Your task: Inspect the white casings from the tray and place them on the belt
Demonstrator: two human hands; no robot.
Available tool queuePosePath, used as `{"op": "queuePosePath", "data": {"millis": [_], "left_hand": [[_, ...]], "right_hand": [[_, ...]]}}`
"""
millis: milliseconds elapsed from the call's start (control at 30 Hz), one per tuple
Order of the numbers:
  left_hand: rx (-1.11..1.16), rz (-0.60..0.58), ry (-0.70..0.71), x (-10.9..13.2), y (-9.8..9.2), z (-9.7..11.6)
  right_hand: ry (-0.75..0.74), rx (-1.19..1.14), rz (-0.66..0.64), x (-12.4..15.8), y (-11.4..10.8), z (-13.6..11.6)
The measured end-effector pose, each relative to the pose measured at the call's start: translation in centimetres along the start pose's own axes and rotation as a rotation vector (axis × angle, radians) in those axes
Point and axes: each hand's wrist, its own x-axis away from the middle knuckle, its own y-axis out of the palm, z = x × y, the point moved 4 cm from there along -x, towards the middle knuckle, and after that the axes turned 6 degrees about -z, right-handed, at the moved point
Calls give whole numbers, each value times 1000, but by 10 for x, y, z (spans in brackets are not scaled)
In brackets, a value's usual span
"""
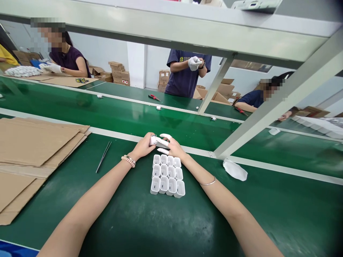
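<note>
My left hand (143, 146) is closed around a small white plastic part (153, 140) with a dark edge at its top, held above the far side of the bench. Just to the right is my right hand (173, 145), white covers on several fingertips. Its fingers are stretched and spread, one tip reaching to the part; whether it touches cannot be made out. Below both hands, several white open-topped plastic housings (164, 182) stand upright in three close rows on the green bench. Small dark slots show inside the nearer ones.
Metal tweezers (103, 157) and stacked cardboard sheets (40, 142) lie to the left. A white cloth-like item (235, 170) is at right, by a slanted metal post (254, 116). Beyond runs a green conveyor (128, 116) with small white parts; several co-workers sit or stand behind it.
</note>
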Motion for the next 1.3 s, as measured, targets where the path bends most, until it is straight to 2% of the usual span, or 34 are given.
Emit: {"op": "queuePosePath", "data": {"millis": [267, 467, 633, 800, 1033, 1300], "left_hand": [[12, 7, 29, 1, -1, 0], [74, 35, 101, 1, -2, 2], [171, 54, 182, -1, -2, 6], [276, -7, 217, -2, 0, 9], [315, -59, 164, -2, 5, 3], [216, -67, 97, 0, 8, -3]], "right_hand": [[12, 58, -118, -2, 0, -1], [18, 89, -174, -3, 3, -4], [11, 126, -152, -3, 5, -4], [7, 107, -59, -2, 3, -1], [18, 92, 11, 0, -2, -2], [7, 69, 8, 0, 3, 1]]}}
